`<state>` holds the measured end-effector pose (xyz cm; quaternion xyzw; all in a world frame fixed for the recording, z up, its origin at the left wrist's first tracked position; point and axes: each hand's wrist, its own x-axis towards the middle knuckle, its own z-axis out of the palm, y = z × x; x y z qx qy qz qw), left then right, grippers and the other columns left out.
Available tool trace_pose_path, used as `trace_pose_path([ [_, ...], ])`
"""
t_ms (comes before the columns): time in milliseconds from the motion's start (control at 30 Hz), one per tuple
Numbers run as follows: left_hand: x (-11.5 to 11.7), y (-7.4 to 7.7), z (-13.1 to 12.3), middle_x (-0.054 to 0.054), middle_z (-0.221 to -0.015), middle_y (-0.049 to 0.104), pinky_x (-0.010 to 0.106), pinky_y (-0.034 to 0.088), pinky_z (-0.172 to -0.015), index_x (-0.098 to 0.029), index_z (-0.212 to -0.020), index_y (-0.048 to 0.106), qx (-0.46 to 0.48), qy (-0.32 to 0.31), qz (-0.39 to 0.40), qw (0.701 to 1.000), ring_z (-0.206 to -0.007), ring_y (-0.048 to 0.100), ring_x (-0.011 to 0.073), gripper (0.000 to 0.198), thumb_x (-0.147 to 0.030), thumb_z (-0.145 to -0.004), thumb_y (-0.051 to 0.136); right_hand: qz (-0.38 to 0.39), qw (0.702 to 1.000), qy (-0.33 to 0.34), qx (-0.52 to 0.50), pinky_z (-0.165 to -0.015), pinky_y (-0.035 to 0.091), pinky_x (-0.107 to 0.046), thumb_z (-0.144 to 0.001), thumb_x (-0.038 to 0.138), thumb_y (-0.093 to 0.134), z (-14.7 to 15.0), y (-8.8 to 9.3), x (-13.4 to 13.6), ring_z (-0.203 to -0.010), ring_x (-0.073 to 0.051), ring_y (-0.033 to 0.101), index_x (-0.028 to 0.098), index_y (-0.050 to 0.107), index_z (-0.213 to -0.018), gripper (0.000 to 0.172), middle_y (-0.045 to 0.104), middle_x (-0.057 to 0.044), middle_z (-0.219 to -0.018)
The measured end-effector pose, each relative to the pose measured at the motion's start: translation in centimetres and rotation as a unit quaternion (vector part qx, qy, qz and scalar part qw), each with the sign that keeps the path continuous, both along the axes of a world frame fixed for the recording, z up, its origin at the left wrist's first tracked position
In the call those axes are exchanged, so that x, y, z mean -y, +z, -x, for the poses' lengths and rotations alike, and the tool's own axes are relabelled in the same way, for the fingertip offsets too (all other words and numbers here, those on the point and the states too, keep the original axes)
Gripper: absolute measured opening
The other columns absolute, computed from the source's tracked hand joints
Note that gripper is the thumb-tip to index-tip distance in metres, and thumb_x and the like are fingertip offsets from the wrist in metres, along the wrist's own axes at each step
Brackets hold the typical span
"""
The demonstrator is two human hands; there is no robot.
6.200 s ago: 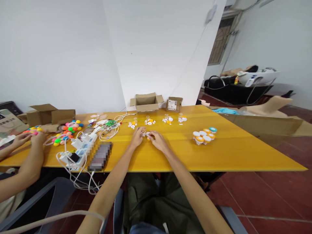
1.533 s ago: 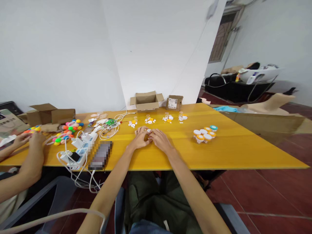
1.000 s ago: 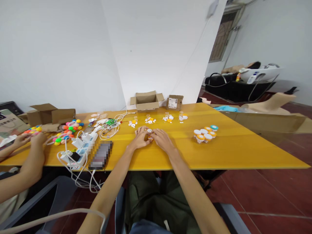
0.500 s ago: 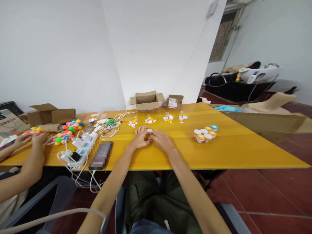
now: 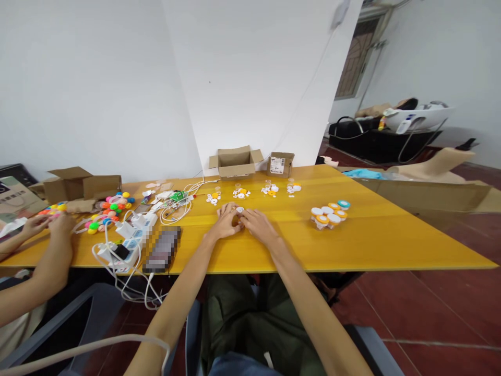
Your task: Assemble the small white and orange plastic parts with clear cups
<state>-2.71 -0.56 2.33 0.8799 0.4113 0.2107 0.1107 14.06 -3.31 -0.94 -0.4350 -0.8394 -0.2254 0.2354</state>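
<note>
Near the middle of the table, my left hand (image 5: 224, 223) and my right hand (image 5: 257, 224) meet around a small round white piece (image 5: 240, 209). Its pale top shows between my fingertips, while fingers cover its lower part. Both hands have curled fingers pressed in on it from either side. Farther back lie small groups of white and orange discs (image 5: 241, 194), with little clear cups beside them. To the right of my hands stands a cluster of small clear containers with white, orange and teal lids (image 5: 327, 211).
An open cardboard box (image 5: 236, 170) and a smaller carton (image 5: 281, 165) stand by the wall. Left of me lie a phone (image 5: 162, 249), a power strip (image 5: 135, 240) with trailing cables, and colourful bead strings (image 5: 113, 206). A co-worker's hands (image 5: 58, 223) are at the far left.
My hands stay in nearly the same place around the white piece, with only slight finger movement. At the far left, the co-worker's hands have shifted a little.
</note>
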Motion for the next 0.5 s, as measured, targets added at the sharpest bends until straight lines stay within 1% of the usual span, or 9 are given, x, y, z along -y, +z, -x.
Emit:
trace_pose_path([
  [100,0.07,0.12,-0.02,0.007,-0.136,0.050,0.053,0.034,-0.107,-0.030,-0.118,0.062,-0.003,-0.001,0.003,1.000,-0.131,0.036,0.0327,0.040,-0.026,-0.078,0.064,0.004,1.000,0.001,-0.009,-0.090,0.050,-0.034,-0.092,0.005,0.051,0.09,-0.11,-0.01,-0.109,-0.021,0.062,0.018,0.068,-0.112,0.029,0.070,-0.011,-0.113],
  [233,-0.02,0.08,0.00,0.007,-0.136,0.050,0.054,0.034,-0.106,-0.030,-0.116,0.062,-0.004,0.002,0.002,1.000,-0.131,0.036,0.0335,0.039,-0.026,-0.077,0.065,0.021,0.999,0.006,-0.028,-0.092,0.051,-0.036,-0.093,0.008,0.049,0.14,-0.28,-0.10,-0.113,-0.022,0.061,0.022,0.066,-0.119,0.034,0.069,-0.010,-0.118],
  [333,-0.20,-0.12,0.06,0.007,-0.135,0.050,0.053,0.035,-0.105,-0.029,-0.114,0.063,0.001,-0.001,-0.006,1.000,-0.130,0.037,0.0336,0.038,-0.026,-0.076,0.066,0.030,0.999,0.004,-0.028,-0.093,0.051,-0.036,-0.093,0.009,0.051,0.13,-0.26,-0.14,-0.113,-0.023,0.061,0.021,0.065,-0.120,0.032,0.067,-0.012,-0.121],
  [500,-0.36,-0.31,0.13,0.007,-0.133,0.050,0.052,0.036,-0.103,-0.027,-0.109,0.064,0.011,-0.013,-0.014,1.000,-0.126,0.039,0.0329,0.033,-0.027,-0.077,0.065,0.029,1.000,0.004,-0.010,-0.090,0.051,-0.036,-0.092,0.009,0.051,0.07,0.09,0.02,-0.113,-0.023,0.060,0.019,0.065,-0.118,0.031,0.067,-0.013,-0.120],
])
